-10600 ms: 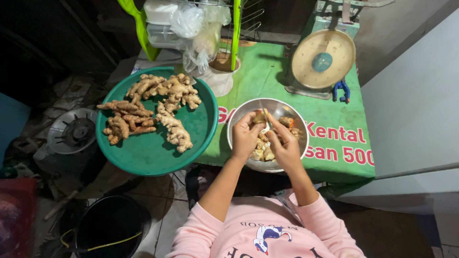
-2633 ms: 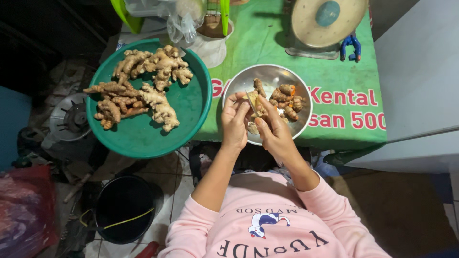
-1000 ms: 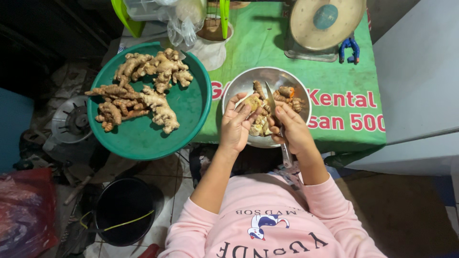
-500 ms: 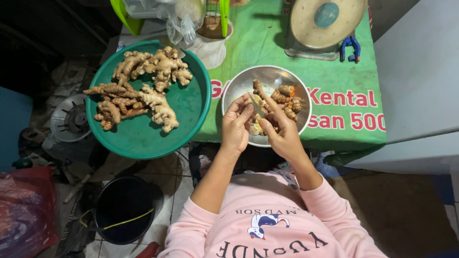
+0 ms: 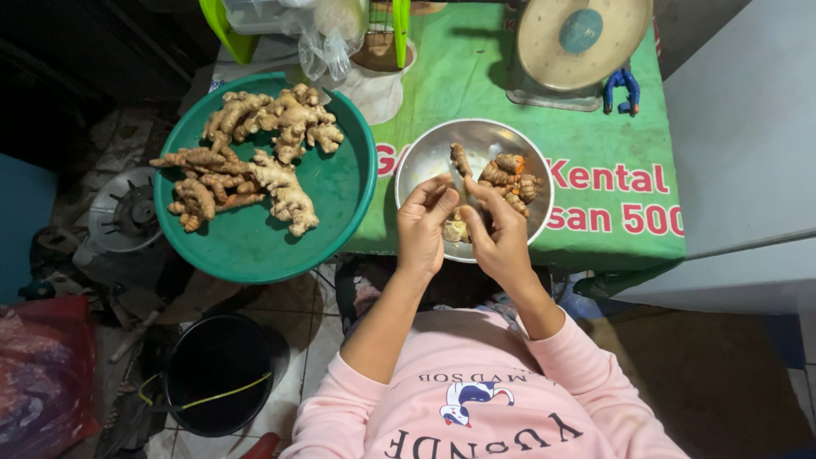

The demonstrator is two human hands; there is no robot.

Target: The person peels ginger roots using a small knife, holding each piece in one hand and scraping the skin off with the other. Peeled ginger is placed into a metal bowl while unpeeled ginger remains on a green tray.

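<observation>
A steel bowl (image 5: 425, 153) on the green table cover holds several turmeric-like roots (image 5: 507, 174), some showing orange cuts. My left hand (image 5: 423, 228) and my right hand (image 5: 500, 238) meet over the bowl's near edge. A pale peeled root piece (image 5: 456, 229) sits between them, pinched by my left fingers. My right fingers curl toward it, and what they grip is hidden. A wide green basin (image 5: 255, 242) to the left carries a heap of unpeeled ginger roots (image 5: 255, 161).
A weighing scale with a round pan (image 5: 578, 38) stands at the back right, with blue-handled pliers (image 5: 622, 85) beside it. A white cup and plastic bags (image 5: 365, 51) sit at the back. A black bucket (image 5: 219, 374) and a stove burner (image 5: 127, 208) are on the floor to the left.
A second ago my right hand held a small knife with its blade pointing toward me and the hands were apart. Now they are close together around the root piece and the knife is hidden.
</observation>
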